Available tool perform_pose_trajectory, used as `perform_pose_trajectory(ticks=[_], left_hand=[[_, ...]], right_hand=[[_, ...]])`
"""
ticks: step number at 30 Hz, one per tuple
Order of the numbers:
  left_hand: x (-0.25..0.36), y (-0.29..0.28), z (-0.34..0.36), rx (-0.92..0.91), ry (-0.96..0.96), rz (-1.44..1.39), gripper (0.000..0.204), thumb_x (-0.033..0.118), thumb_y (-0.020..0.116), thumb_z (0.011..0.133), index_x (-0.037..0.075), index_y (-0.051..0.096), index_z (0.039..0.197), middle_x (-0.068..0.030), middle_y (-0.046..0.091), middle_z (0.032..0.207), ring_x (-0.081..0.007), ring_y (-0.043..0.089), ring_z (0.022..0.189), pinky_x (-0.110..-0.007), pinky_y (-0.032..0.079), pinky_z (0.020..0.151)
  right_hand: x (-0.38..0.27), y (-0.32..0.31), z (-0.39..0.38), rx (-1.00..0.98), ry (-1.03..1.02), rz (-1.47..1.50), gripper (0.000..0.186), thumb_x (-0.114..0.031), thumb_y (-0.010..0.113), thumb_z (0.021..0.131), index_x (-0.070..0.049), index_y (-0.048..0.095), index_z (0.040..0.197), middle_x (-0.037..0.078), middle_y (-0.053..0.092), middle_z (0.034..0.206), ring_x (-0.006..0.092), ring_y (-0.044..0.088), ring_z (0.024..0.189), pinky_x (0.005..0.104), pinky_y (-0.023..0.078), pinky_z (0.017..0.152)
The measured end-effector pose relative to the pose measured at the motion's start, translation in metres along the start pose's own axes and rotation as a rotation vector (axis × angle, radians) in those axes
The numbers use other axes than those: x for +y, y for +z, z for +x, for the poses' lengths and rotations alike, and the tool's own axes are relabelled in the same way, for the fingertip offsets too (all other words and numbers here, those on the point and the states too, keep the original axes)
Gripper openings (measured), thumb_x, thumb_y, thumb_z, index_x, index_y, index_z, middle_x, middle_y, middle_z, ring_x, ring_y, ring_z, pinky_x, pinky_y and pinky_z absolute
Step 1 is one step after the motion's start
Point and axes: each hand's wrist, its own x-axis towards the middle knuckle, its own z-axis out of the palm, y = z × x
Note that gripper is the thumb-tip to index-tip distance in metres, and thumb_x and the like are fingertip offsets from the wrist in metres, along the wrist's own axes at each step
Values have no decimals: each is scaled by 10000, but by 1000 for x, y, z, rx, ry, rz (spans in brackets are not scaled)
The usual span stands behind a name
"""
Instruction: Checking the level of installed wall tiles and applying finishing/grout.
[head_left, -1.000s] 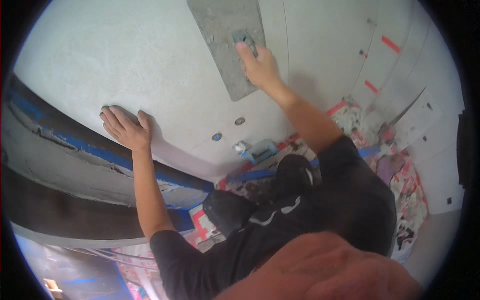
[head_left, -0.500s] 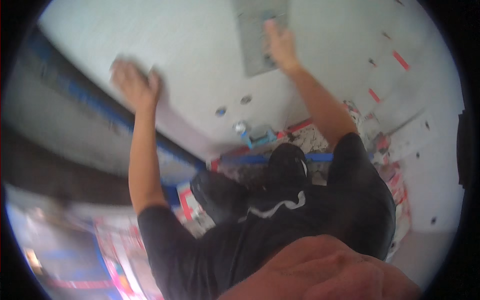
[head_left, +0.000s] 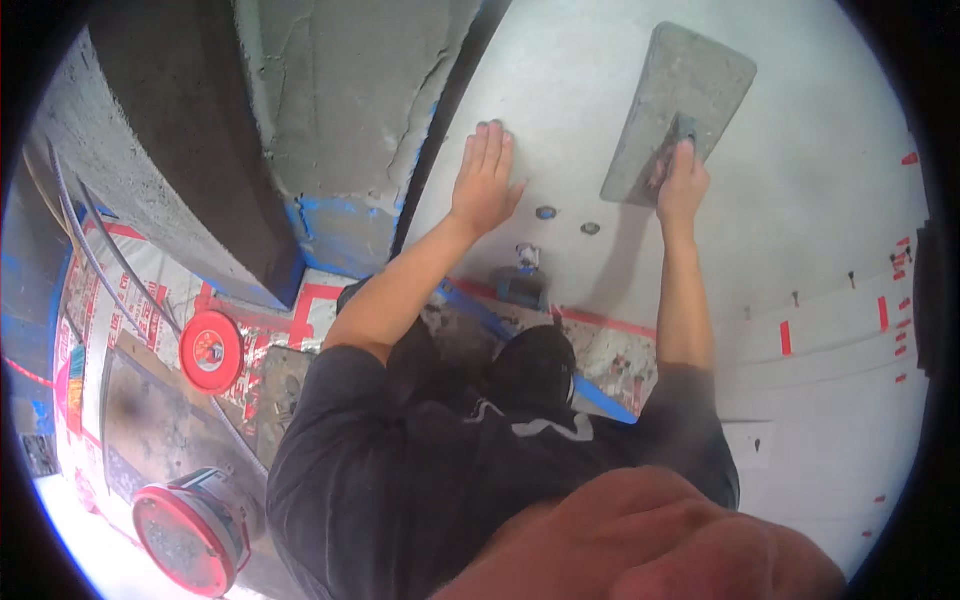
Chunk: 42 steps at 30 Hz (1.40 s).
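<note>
The right hand (head_left: 683,188) grips the handle of a float, while the left hand (head_left: 486,192) lies flat with fingers straight. A broad pale wall (head_left: 570,75) fills the upper middle; the grey float (head_left: 692,72), tilted, is over its face, right of the left hand. A round red lid (head_left: 228,368) sits at left. Two small round holes (head_left: 546,213) dot the wall below the hands.
</note>
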Motion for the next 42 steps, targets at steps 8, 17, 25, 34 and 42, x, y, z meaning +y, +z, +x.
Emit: perform_pose_trajectory(ticks=[8,17,25,34,42], left_hand=[[-37,16,13,-58,62,79,630,141,539,902,-73,391,1476,-258,363,1568,-428,332,1468,-530,275,1213],[-46,-12,8,-122,133,-23,621,77,485,895,-67,374,1489,-240,334,1593,-410,316,1484,-521,266,1220],[-43,-7,-2,-170,116,-74,691,77,537,860,-64,343,1508,-247,297,1612,-420,277,1499,-513,248,1231],[-56,-8,0,-206,141,-9,716,80,560,831,-89,354,1496,-252,299,1608,-410,263,1510,-505,232,1239],[-49,-37,10,-252,165,3,748,99,555,819,-96,342,1509,-268,284,1616,-417,250,1516,-497,214,1247]], right_hand=[[-54,70,-5,121,-120,334,453,-436,506,1053,-39,545,840,6,482,647,118,461,533,287,382,488],[-39,69,-45,113,-131,412,457,-426,499,1053,-12,581,880,57,564,675,120,476,518,289,390,468],[-58,80,9,100,190,121,415,-412,526,1040,-41,550,856,57,544,678,158,522,580,317,432,527],[-55,91,-8,143,14,263,377,-383,522,1041,-55,525,856,47,529,680,168,487,549,304,430,531],[-34,78,-45,20,-173,656,420,-395,540,1034,0,608,909,-3,470,677,184,512,580,353,443,539]])
